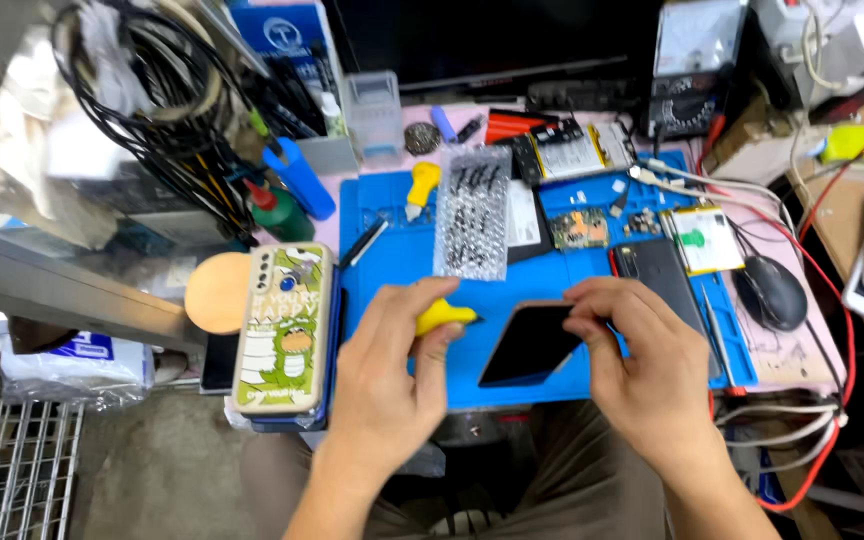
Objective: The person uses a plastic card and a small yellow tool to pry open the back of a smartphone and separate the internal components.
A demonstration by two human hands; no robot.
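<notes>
A dark phone (530,344) is tilted above the front of a blue work mat (407,255). My right hand (642,365) grips its right edge with the fingertips. My left hand (390,375) is closed around a yellow-handled tool (443,316) whose tip points at the phone's left edge. Whether the tip touches the phone is not clear.
A phone in a green cartoon case (284,328) lies left of the mat. A bubble-wrap bag (472,213), another yellow tool (420,186), circuit boards (580,229), a battery (702,240), a black mouse (770,290), cables (142,100) and bottles (277,208) crowd the bench.
</notes>
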